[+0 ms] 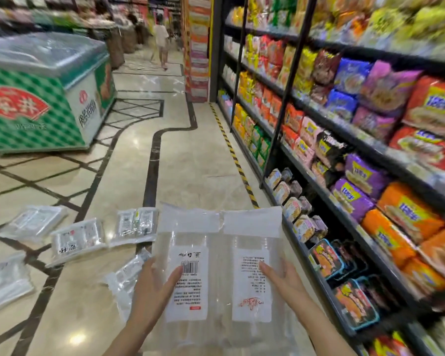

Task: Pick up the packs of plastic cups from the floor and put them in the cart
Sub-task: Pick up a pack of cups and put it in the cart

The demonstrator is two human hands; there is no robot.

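In a supermarket aisle, a person holds up two clear plastic packs of stacked cups side by side, each with a white printed label: the left pack [188, 273] carries a barcode, the right pack [252, 273] red script near its lower edge. The left hand [154, 289] grips the left pack's outer edge, thumb laid across the label beside the barcode, the other fingers hidden behind the wrap. The right hand [283, 278] clasps the right pack's outer edge, thumb on the label and fingers curled round the side. Both packs are off the ground, near the viewer and just left of the dark metal shelving [319, 176] stacked with bright noodle bags. More clear cup packs lie on the glossy beige marble floor [195, 150] to the left: one [129, 278] just beside the left hand, three in a row beyond it [136, 224] [77, 240] [34, 222], and another [3, 281] at the near left edge. A green-checked chest freezer with a glass lid [36, 98] stands far left. A person in a pale top [161, 39] is far down the aisle. No cart is in view.
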